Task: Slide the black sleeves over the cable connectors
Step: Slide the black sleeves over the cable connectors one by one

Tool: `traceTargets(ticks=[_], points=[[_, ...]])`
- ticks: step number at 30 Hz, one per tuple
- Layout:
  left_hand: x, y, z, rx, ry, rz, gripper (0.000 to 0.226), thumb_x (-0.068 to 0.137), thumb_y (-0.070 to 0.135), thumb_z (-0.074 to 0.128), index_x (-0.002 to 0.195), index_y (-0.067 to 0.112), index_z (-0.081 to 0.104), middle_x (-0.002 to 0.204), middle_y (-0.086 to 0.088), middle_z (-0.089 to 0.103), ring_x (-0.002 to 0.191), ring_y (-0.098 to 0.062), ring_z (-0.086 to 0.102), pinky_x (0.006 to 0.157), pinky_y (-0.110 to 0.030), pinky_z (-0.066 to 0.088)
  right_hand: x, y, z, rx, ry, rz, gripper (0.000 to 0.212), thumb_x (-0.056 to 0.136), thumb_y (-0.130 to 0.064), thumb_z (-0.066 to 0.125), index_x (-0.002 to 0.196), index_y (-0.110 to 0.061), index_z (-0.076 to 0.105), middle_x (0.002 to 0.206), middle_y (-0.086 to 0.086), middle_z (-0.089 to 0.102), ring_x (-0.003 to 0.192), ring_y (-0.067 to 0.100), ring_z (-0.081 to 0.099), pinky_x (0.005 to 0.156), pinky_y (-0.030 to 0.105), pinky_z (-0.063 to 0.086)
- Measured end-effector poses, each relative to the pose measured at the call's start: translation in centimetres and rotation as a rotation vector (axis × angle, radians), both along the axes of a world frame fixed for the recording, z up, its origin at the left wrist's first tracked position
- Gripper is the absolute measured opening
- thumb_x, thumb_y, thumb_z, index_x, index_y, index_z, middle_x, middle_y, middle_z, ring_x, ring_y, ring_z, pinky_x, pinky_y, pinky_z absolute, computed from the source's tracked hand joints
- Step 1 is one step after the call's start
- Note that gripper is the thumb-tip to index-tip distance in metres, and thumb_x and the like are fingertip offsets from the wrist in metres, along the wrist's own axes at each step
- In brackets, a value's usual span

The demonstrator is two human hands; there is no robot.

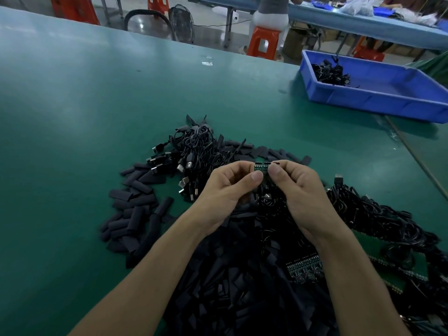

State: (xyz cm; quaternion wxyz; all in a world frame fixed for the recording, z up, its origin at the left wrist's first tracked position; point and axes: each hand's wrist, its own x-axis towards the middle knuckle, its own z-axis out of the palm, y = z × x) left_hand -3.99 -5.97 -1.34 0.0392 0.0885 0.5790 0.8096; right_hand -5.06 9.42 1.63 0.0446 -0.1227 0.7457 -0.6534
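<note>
The left hand (pixel 225 187) and the right hand (pixel 300 187) each pinched one side of a small green circuit board (pixel 263 167) between thumb and fingers. Black sleeves (pixel 135 214) lay heaped beneath on the table (pixel 72 117), with USB cables (pixel 194 151) tangled just behind.

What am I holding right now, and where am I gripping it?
A small green board, pinched between both hands: left hand at its left end, right hand at its right end.

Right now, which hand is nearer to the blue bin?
Right. The right hand lies below-left of the blue bin; the left hand is farther left. Both pinch the small circuit board.
</note>
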Motion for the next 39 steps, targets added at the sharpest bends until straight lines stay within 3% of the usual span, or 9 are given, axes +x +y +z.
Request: traceTargets(ticks=[5, 11, 15, 19, 24, 28, 32, 35, 39], points=[[0.2, 0.4, 0.3, 0.078, -0.003, -0.004, 0.008, 0.084, 0.026, 0.068, 0.077, 0.024, 0.07, 0.069, 0.01, 0.059, 0.061, -0.003, 0.053, 0.061, -0.015, 0.049, 0.1, -0.1, 0.3, -0.161, -0.107, 0.018, 0.019, 0.087, -0.033, 0.061, 0.081, -0.021, 0.075, 0.079, 0.002, 0.07, 0.073, 0.012, 0.064, 0.069, 0.025, 0.056], [-0.2, -1.2, 1.3, 0.276, 0.115, 0.154, 0.017, 0.102, 0.022, 0.05, 0.091, 0.022, 0.064, 0.089, 0.002, 0.072, 0.09, -0.016, 0.068, 0.087, -0.033, 0.055, -0.7, 2.0, 2.4, -0.317, -0.004, -0.484, 0.015, 0.098, -0.016, 0.06, 0.084, -0.02, 0.066, 0.073, -0.006, 0.062, 0.054, 0.003, 0.049, 0.049, 0.017, 0.042], [-0.4, -3.3, 2.9, 0.216, 0.292, 0.336, 0.01, 0.104, 0.019, 0.041, 0.1, 0.023, 0.049, 0.069, 0.008, 0.059, 0.058, -0.009, 0.054, 0.071, -0.03, 0.054, -1.2, 2.9, 3.6, -0.428, 0.226, -0.679, 0.01, 0.101, -0.012, 0.058, 0.093, -0.016, 0.062, 0.079, -0.004, 0.063, 0.066, 0.013, 0.065, 0.065, 0.026, 0.054], [-0.3, -4.5, 3.9, -0.016, 0.375, 0.392, 0.023, 0.1, 0.024, 0.053, 0.088, 0.041, 0.063, 0.059, 0.002, 0.036, 0.046, -0.009, 0.026, 0.043, -0.02, 0.029, -0.6, 2.6, 2.7, -0.059, 0.408, -0.549, 0.012, 0.097, -0.014, 0.064, 0.091, -0.025, 0.064, 0.087, 0.002, 0.067, 0.074, 0.015, 0.067, 0.07, 0.026, 0.056], [0.0, -4.8, 4.0, -0.352, 0.387, 0.338, 0.01, 0.095, 0.026, 0.061, 0.087, 0.03, 0.064, 0.057, 0.015, 0.05, 0.048, 0.0, 0.037, 0.047, -0.012, 0.032, 0.3, 1.1, 1.1, 0.56, 0.417, -0.073, 0.009, 0.089, -0.022, 0.073, 0.093, -0.03, 0.072, 0.089, -0.02, 0.068, 0.081, -0.003, 0.064, 0.073, 0.011, 0.052], [-0.5, -6.1, 4.1, -0.47, 0.294, 0.383, 0.012, 0.093, 0.031, 0.06, 0.086, 0.025, 0.068, 0.055, 0.016, 0.051, 0.052, -0.002, 0.039, 0.05, -0.014, 0.034, 1.1, -0.6, 0.5, 0.845, 0.268, 0.267, 0.019, 0.089, -0.047, 0.069, 0.083, -0.029, 0.07, 0.079, -0.018, 0.065, 0.073, -0.003, 0.062, 0.071, 0.023, 0.057], [-0.7, -6.8, 3.6, -0.613, 0.224, 0.359, 0.017, 0.099, 0.029, 0.061, 0.085, 0.029, 0.071, 0.05, 0.017, 0.048, 0.048, -0.001, 0.038, 0.049, -0.01, 0.034, 1.5, -2.0, 0.0, 0.911, 0.162, 0.307, 0.042, 0.092, -0.067, 0.053, 0.083, -0.029, 0.069, 0.066, -0.011, 0.063, 0.055, 0.001, 0.056, 0.052, 0.021, 0.043], [-0.9, -6.7, 3.1, -0.703, 0.159, 0.316, 0.022, 0.103, 0.028, 0.055, 0.087, 0.03, 0.071, 0.051, 0.013, 0.05, 0.047, -0.005, 0.039, 0.045, -0.014, 0.034, 1.6, -3.2, -0.8, 1.009, 0.227, 0.195, 0.027, 0.099, -0.049, 0.055, 0.11, -0.027, 0.066, 0.091, -0.006, 0.069, 0.08, 0.012, 0.065, 0.072, 0.037, 0.056], [-1.1, -6.7, 2.5, -0.802, 0.07, 0.23, 0.022, 0.104, 0.022, 0.05, 0.118, 0.024, 0.068, 0.065, 0.021, 0.064, 0.044, 0.001, 0.046, 0.046, -0.014, 0.037, 1.9, -4.4, -2.0, 1.208, 0.194, 0.136, 0.049, 0.089, -0.057, 0.065, 0.117, -0.017, 0.064, 0.105, 0.001, 0.061, 0.099, 0.024, 0.06, 0.086, 0.039, 0.052]])
